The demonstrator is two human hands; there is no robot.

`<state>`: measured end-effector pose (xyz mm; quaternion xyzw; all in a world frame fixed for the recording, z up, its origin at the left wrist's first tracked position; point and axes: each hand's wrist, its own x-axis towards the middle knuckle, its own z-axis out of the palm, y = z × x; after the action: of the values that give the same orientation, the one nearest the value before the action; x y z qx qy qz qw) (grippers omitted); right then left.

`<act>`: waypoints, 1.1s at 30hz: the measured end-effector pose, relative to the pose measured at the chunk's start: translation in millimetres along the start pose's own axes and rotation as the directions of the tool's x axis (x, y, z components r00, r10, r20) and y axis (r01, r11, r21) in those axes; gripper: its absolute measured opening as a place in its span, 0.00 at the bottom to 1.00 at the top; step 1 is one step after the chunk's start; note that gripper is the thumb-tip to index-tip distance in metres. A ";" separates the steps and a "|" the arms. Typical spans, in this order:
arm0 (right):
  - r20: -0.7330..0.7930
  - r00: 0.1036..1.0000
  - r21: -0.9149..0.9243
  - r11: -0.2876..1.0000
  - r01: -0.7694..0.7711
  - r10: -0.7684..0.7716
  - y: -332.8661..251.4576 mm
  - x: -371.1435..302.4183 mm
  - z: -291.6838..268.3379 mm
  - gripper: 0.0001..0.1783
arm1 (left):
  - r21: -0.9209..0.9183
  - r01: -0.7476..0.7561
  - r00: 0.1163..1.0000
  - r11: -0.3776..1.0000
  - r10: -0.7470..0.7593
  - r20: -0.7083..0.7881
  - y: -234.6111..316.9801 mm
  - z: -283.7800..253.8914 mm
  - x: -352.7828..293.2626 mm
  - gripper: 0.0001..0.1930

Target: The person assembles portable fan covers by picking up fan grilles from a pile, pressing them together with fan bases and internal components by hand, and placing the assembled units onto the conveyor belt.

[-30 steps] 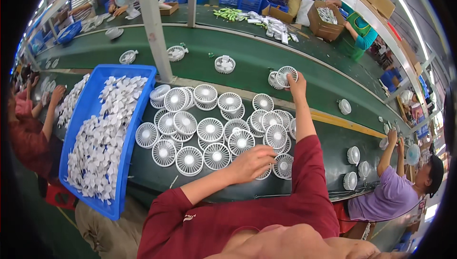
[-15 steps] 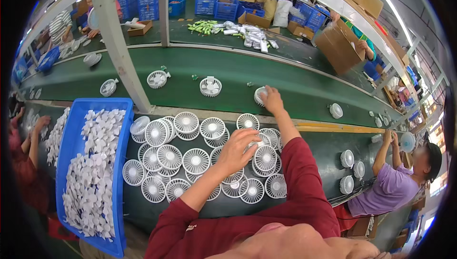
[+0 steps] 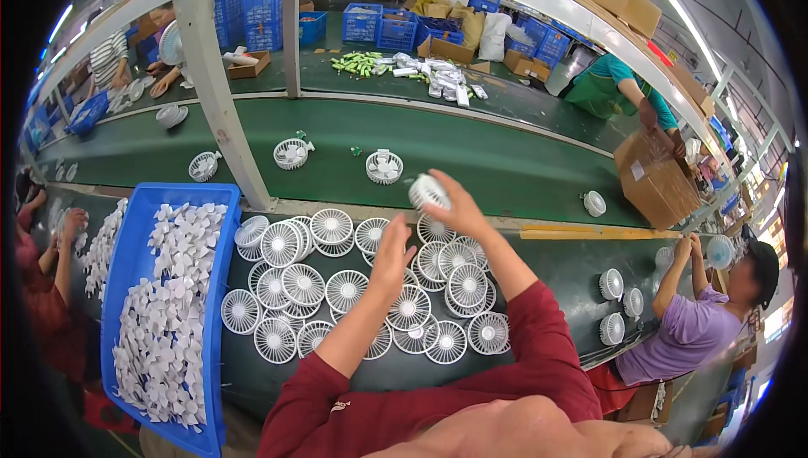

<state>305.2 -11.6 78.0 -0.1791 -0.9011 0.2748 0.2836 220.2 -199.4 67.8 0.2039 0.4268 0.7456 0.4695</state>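
My right hand (image 3: 454,205) grips a small white fan head (image 3: 427,192), raised over the near edge of the green belt. Beside it my left hand (image 3: 390,258) is held upright, fingers stretched out and nothing visible in it. Beneath both hands, round white fan grilles (image 3: 346,290) lie in overlapping piles on the dark bench. Further fan heads with blades inside, such as one white fan head (image 3: 385,167), sit spaced out along the belt.
At my left stands a blue tray (image 3: 220,306) of white fan blades. A metal post (image 3: 210,79) rises behind it. On the right, a person in purple (image 3: 690,323) works near several fan heads (image 3: 612,284). A person in green handles a carton (image 3: 652,176).
My right hand has lifted the fan head off the belt and brought it left and nearer. My left hand has risen off the grilles and turned upright. The carton has moved right and down.
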 end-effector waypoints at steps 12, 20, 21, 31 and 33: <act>0.029 0.955 0.160 0.945 0.287 -0.295 -94.7 -30.3 50.7 0.47 | -0.257 -0.410 0.908 0.875 0.366 -0.202 17.8 2.6 -1.8 0.21; -0.121 0.983 0.470 0.865 0.178 -0.137 -117.5 -31.0 60.4 0.43 | 0.172 -0.600 0.760 0.781 0.624 -0.181 21.2 6.4 -12.8 0.20; -0.101 0.990 0.567 0.811 0.142 -0.103 -120.5 -31.2 61.5 0.43 | 0.142 -0.614 0.757 0.776 0.630 -0.173 17.8 5.3 -13.7 0.21; 0.393 0.915 0.877 0.261 -0.403 0.092 -124.6 -27.9 56.2 0.41 | 0.662 -0.732 0.396 0.164 0.892 0.218 28.5 -11.2 -5.7 0.26; 0.197 0.980 0.735 0.663 -0.143 -0.006 -120.8 -28.6 54.8 0.45 | 0.465 -0.728 0.594 0.504 0.803 0.059 28.7 -7.9 -8.3 0.27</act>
<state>273.8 -141.7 100.6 -0.0555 -0.7244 0.6446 0.2378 203.6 -215.8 88.0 0.4105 0.4860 0.7715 -0.0066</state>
